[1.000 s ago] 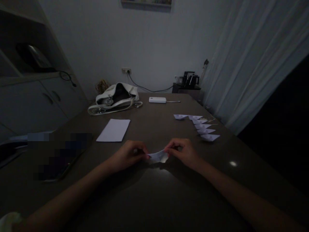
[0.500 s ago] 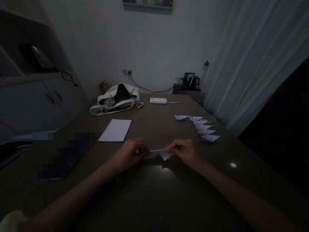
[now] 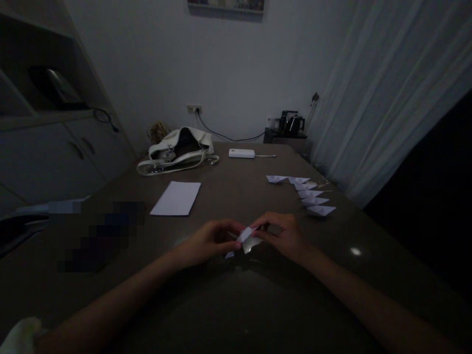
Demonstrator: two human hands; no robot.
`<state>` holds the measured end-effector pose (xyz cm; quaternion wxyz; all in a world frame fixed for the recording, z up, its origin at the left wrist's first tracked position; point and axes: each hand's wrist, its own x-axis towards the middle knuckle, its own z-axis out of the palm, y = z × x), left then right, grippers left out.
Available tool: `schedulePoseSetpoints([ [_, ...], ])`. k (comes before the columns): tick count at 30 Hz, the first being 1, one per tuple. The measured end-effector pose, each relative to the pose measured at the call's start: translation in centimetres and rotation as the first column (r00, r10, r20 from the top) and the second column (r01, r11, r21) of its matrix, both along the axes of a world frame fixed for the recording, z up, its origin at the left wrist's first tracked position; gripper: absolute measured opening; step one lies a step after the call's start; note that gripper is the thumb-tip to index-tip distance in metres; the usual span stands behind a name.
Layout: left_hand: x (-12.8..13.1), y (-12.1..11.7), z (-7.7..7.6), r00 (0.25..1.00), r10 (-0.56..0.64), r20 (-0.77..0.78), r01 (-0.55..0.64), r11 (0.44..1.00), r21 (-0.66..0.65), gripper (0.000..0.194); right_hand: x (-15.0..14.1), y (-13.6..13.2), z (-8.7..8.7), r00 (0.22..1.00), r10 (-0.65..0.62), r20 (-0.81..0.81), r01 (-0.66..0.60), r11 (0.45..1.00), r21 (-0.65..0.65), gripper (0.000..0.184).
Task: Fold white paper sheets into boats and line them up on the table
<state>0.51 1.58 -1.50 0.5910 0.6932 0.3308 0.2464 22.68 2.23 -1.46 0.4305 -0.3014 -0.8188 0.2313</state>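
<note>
Between my hands, just above the table [image 3: 236, 305], is a small piece of folded white paper [image 3: 246, 235]. My left hand [image 3: 212, 242] pinches its left side with thumb and fingers, and a pale corner of paper shows below those fingers. My right hand [image 3: 282, 233] grips the upper right part of the same paper. The paper is tilted, and its exact folds are too small and dim to make out. Several white paper boats [image 3: 311, 193] stand in a line on the table, beyond my right hand.
A stack of white paper [image 3: 176, 198] lies at the left. Farther back are a white handbag [image 3: 179, 150] and a white power bank [image 3: 241, 153] with a short cable. A blurred-out object [image 3: 101, 238] is near my left forearm. A black kettle [image 3: 294, 124] stands beyond the table.
The folded paper was stretched level between my hands and turned edge-on; now it is tilted and bent. My left hand has moved right, closer to my right hand, which stayed nearly in place.
</note>
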Motion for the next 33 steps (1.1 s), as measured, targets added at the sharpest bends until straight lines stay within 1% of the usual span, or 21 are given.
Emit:
schedulePoseSetpoints([
  [1,0.1,0.0,-0.1,1.0,0.009,0.012,-0.009,1.0,0.0,0.041,-0.1,0.0,-0.1,1.0,0.008,-0.017,-0.009,1.0,-0.027,0.017],
  [5,0.7,0.0,-0.5,0.997,0.048,0.059,-0.049,0.999,0.013,0.042,-0.8,-0.1,-0.8,0.996,0.001,-0.09,-0.019,0.98,-0.2,0.051],
  [6,0.8,-0.1,-0.5,0.996,0.059,0.068,-0.061,0.998,0.016,0.042,-0.9,-0.1,-1.0,0.996,-0.004,-0.094,-0.019,0.97,-0.241,0.055],
  [8,1.0,-0.2,-0.6,0.994,0.08,0.08,-0.082,0.996,0.024,0.04,-1.2,-0.2,-1.3,0.995,-0.006,-0.095,-0.023,0.953,-0.303,0.054],
  [10,1.1,-0.3,-0.6,0.992,0.091,0.082,-0.094,0.995,0.025,0.038,-1.3,-0.3,-1.4,0.996,-0.002,-0.092,-0.029,0.942,-0.334,0.048],
  [14,1.1,-0.4,-0.5,0.99,0.107,0.088,-0.108,0.994,0.0,0.038,-1.4,-0.4,-1.1,0.997,0.022,-0.076,-0.047,0.941,-0.335,0.039],
  [19,1.1,-0.4,-0.5,0.988,0.125,0.093,-0.124,0.992,-0.011,0.038,-1.3,-0.5,-0.9,0.999,0.025,-0.046,-0.039,0.946,-0.32,0.035],
  [24,1.2,-0.5,-0.4,0.985,0.117,0.126,-0.116,0.993,-0.019,0.039,-1.3,-0.7,-0.5,1.0,0.004,0.014,0.0,0.961,-0.278,0.031],
  [27,1.2,-0.4,-0.4,0.983,0.124,0.133,-0.123,0.992,-0.016,0.036,-1.4,-1.0,-0.3,0.998,-0.021,0.055,0.032,0.975,-0.221,0.028],
  [30,1.2,-0.3,-0.5,0.98,0.143,0.139,-0.142,0.99,-0.02,0.035,-1.5,-1.2,-0.3,0.995,-0.058,0.08,0.071,0.982,-0.174,0.03],
  [33,1.2,-0.3,-0.6,0.977,0.165,0.138,-0.163,0.986,-0.03,0.037,-1.6,-1.4,-0.4,0.992,-0.085,0.095,0.101,0.978,-0.183,0.032],
])
